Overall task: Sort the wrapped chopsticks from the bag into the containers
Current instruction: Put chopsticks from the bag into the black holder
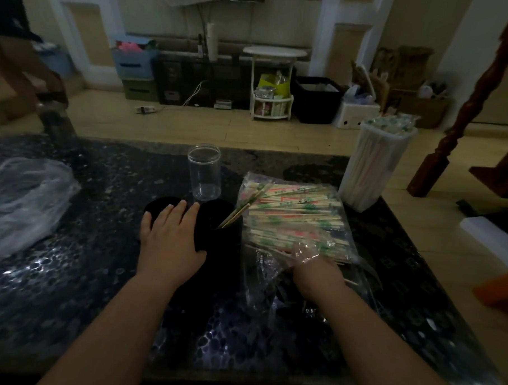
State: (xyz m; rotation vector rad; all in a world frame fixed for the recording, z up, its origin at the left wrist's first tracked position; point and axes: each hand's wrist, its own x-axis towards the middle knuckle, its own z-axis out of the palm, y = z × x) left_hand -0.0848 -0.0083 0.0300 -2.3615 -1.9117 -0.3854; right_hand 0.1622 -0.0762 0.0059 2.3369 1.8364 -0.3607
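Toward the right edge of the counter (76, 287) lay the clear bag (300, 250), still packed with wrapped chopsticks (300, 210). The right hand (317, 272) was pushed into the bag's near mouth. Plastic covered its fingers, so I cannot tell whether they had closed on anything.

The left hand (170, 236) lay flat, fingers straight, across two black containers (219, 214) near the counter's middle, gripping nothing. A few chopsticks (236, 215) stood tilted in the right-hand one. A clear jar (204, 172) stood just behind them, and a tall white container (374, 166) near the far right corner looked full.

To do this step well, the right hand would likely need to pinch a small bunch by the near ends and draw it straight out, so the film did not snag. The left hand should keep the container steady.
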